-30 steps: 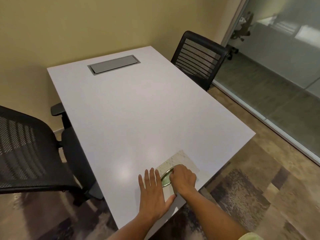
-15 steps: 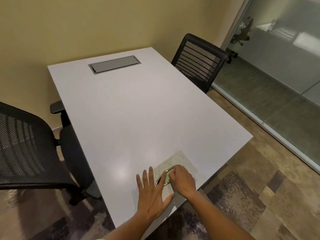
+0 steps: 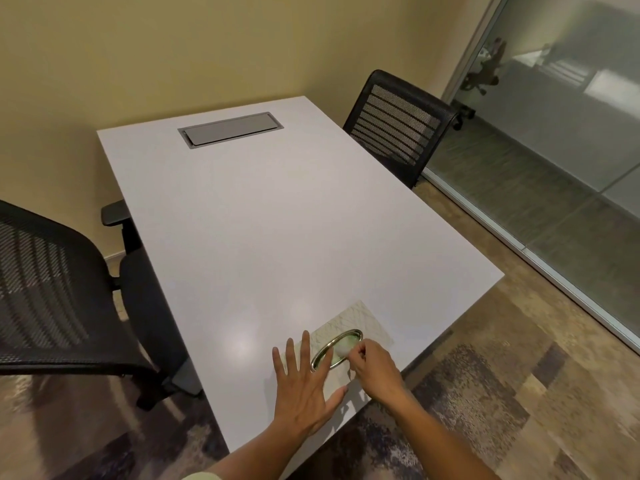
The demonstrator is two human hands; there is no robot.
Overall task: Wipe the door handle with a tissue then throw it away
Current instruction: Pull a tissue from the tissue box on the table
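Observation:
A flat tissue box (image 3: pixel 363 320) with a pale lattice pattern and a gold-rimmed oval opening lies near the front right corner of the white table (image 3: pixel 263 230). My left hand (image 3: pixel 304 382) rests flat on the box's left end, fingers spread. My right hand (image 3: pixel 375 368) sits at the oval opening, its fingertips pinching a white tissue (image 3: pixel 343 348) that pokes out of it. No door handle is in view.
A black mesh chair (image 3: pixel 52 292) stands at the table's left side and another (image 3: pixel 398 126) at the far right. A grey cable hatch (image 3: pixel 230 129) is set in the far tabletop. A glass partition (image 3: pixel 561 161) runs along the right over patterned carpet.
My right hand has shifted from covering the opening to pinching a tissue that now shows above it. My left hand stays flat on the box.

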